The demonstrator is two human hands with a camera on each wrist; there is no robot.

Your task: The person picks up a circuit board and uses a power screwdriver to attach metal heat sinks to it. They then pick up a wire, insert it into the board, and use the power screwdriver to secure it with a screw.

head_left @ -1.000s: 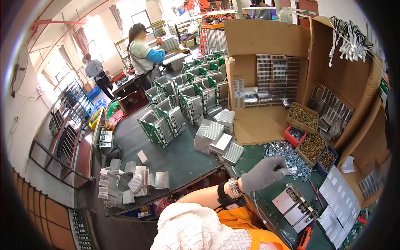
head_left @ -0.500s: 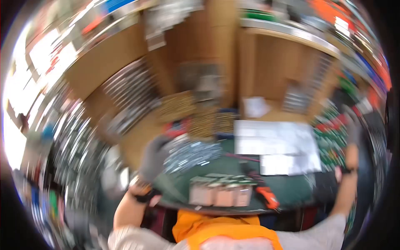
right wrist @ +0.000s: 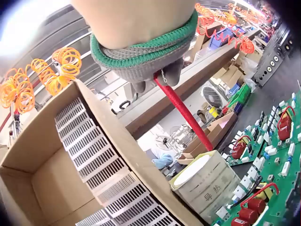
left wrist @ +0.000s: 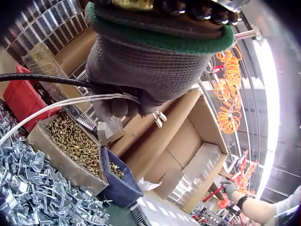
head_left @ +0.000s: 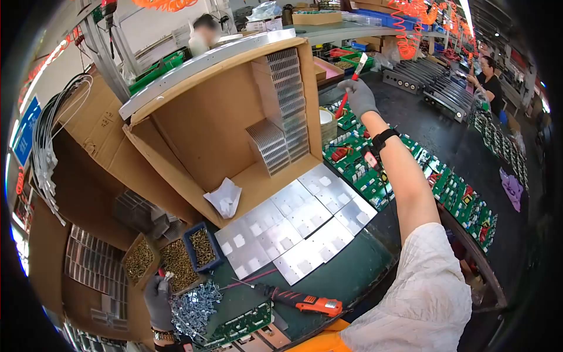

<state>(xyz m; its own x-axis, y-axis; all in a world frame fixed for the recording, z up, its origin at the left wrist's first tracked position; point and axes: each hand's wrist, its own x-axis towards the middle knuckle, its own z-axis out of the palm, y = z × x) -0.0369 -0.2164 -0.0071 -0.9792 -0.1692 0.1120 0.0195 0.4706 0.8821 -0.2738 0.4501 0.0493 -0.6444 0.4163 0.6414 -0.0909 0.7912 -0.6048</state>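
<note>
White wires (left wrist: 94, 97) are gripped by the left hand (head_left: 158, 302), near left, and a red tool (right wrist: 186, 115) by the right hand (head_left: 359, 98), far right; plates (head_left: 303, 258) are laid out between, with no boards (head_left: 366, 182) on yet.

Room above metal plates (head_left: 302, 214); carton (head_left: 199, 100), tub (right wrist: 204, 186) close beside red-handled tool (right wrist: 183, 113).

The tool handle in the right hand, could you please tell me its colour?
The tool handle is red, clearest in the right wrist view.
</note>
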